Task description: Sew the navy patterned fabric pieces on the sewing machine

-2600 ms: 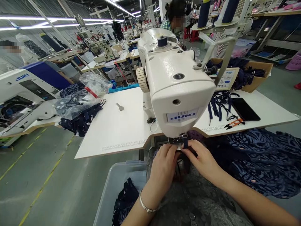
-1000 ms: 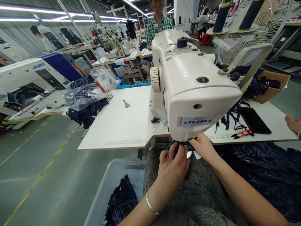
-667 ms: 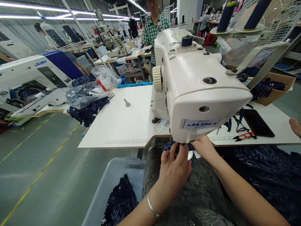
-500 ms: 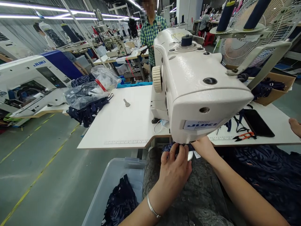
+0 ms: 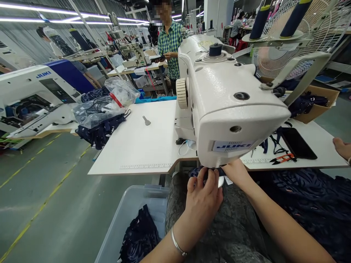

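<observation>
Below the head of a white sewing machine [image 5: 241, 124], my left hand [image 5: 204, 197] has its fingers curled down onto a dark navy patterned garment [image 5: 194, 172]. Little of that cloth shows, and a round whitish metal part [image 5: 221, 181] peeks out beside the fingers. My right hand [image 5: 234, 173] reaches in at the right of the garment. The machine head covers its fingers, so its grip cannot be seen. A small white label [image 5: 228, 180] shows between my hands. The needle area is hidden.
Orange thread snips [image 5: 283, 158] and a black phone [image 5: 298, 143] lie on the right of the white table [image 5: 142, 146]. Another person's hand [image 5: 342, 149] is at its right edge. Navy garments fill a clear bin [image 5: 115, 223] and hang at right [image 5: 309, 204]. A fan [image 5: 276, 54] stands behind.
My hands stay almost in place at the machine. The view has shifted slightly. The person in the checked shirt now shows a hand holding something dark.
</observation>
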Tool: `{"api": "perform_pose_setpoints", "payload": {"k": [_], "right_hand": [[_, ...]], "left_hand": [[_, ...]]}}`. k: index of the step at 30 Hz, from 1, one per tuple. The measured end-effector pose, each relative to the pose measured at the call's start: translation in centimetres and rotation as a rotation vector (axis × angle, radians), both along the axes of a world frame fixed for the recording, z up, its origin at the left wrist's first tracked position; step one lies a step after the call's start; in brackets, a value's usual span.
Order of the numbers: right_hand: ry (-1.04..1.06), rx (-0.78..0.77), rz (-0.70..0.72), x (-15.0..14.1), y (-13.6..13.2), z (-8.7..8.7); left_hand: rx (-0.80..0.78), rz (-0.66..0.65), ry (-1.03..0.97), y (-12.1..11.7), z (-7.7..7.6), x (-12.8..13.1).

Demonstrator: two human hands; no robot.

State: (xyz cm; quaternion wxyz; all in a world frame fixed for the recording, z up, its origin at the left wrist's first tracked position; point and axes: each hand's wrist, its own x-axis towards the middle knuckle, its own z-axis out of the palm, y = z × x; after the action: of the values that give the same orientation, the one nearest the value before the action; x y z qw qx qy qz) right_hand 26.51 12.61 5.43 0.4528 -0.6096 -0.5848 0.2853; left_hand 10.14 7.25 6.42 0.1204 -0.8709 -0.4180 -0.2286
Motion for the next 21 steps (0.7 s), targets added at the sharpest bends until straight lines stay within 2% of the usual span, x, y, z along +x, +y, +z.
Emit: {"api": "perform_pose_setpoints", "payload": {"k": [15,21], "right_hand": [[-0.038,-0.019,0.018,0.05,0.01,-0.23],[-0.029,0.1,0.073,-0.26,0.68,-0.64]], "left_hand": [[0.005,0.013,0.011,0.05,-0.48,-0.02],[0.032,-0.011,-0.075,0.16,-0.33,-0.12]]}}
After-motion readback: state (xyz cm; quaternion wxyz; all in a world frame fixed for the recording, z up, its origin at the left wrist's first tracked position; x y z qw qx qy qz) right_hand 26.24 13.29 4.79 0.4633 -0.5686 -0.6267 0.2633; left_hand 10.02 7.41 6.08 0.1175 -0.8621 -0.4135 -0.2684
